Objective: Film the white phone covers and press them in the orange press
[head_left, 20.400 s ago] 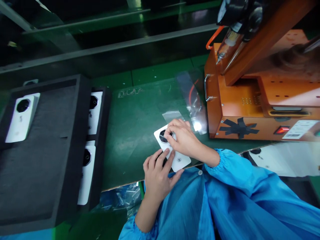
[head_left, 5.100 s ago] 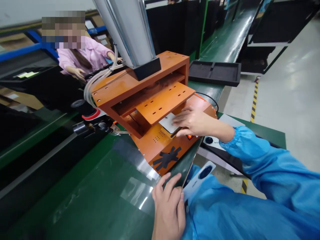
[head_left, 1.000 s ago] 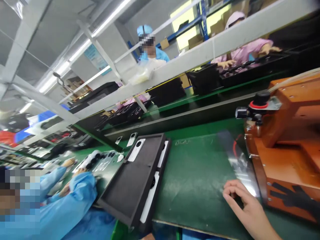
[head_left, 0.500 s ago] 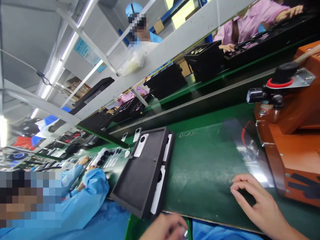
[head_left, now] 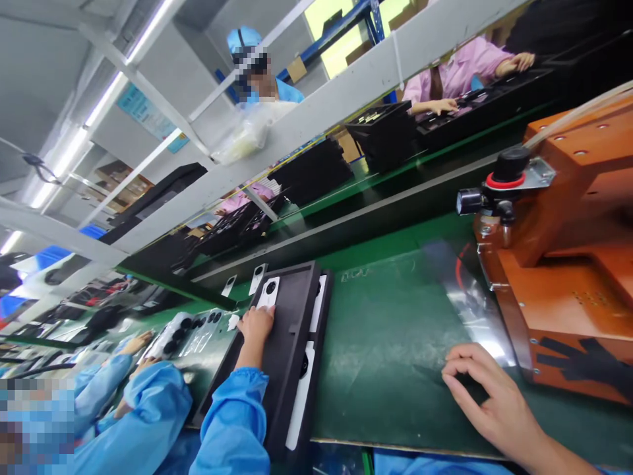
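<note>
My left hand [head_left: 257, 328], in a blue sleeve, reaches over the black tray [head_left: 291, 300]. Its fingers are closed on the near end of a white phone back cover [head_left: 270, 290] with a round black camera area, which lies in the tray's far left corner. Over the green work mat my right hand [head_left: 487, 396] rests with thumb and fingertips pressed together in a loop; nothing shows between them. Two more white covers, one of them a near phone back cover [head_left: 301, 399], stick out along the right side from a lower tray.
An orange machine [head_left: 558, 277] with a black-and-red knob [head_left: 509, 168] stands at the right, a clear sheet [head_left: 469, 297] beside it. Black bins [head_left: 383, 138] line the far shelf. A co-worker's blue sleeve [head_left: 153, 402] is close on the left. Other people work beyond the rail.
My left hand has moved from the near edge, by the green bin, up and left onto the white phone back cover in the tray. My right hand keeps its pose. The view has shifted.
</note>
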`<act>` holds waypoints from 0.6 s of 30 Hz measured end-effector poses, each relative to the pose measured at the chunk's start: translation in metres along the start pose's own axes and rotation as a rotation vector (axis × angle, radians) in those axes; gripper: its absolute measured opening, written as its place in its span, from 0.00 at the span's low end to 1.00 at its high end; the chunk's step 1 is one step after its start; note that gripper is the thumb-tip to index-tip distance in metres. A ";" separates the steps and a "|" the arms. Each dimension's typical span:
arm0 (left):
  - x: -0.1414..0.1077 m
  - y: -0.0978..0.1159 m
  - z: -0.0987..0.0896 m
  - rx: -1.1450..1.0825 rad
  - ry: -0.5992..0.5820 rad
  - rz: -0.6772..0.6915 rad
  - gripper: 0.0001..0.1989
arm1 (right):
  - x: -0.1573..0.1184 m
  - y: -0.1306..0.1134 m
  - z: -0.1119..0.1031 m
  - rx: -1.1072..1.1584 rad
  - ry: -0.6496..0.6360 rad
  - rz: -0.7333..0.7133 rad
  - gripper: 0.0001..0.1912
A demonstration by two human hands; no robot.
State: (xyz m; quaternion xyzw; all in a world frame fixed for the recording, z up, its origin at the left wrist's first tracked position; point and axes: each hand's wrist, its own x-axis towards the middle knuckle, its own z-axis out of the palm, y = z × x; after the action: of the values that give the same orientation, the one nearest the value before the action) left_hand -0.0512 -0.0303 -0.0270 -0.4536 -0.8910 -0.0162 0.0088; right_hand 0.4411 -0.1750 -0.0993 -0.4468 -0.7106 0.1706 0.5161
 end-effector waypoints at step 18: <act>-0.134 0.031 -0.067 -0.430 0.237 0.097 0.28 | 0.036 0.002 0.004 0.729 -0.046 0.860 0.16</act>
State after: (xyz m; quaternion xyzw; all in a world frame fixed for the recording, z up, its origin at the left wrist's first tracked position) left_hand 0.0532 -0.1230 0.0362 -0.4822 -0.8371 -0.2579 0.0176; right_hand 0.4358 -0.1438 -0.0811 -0.4852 -0.3709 0.6095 0.5055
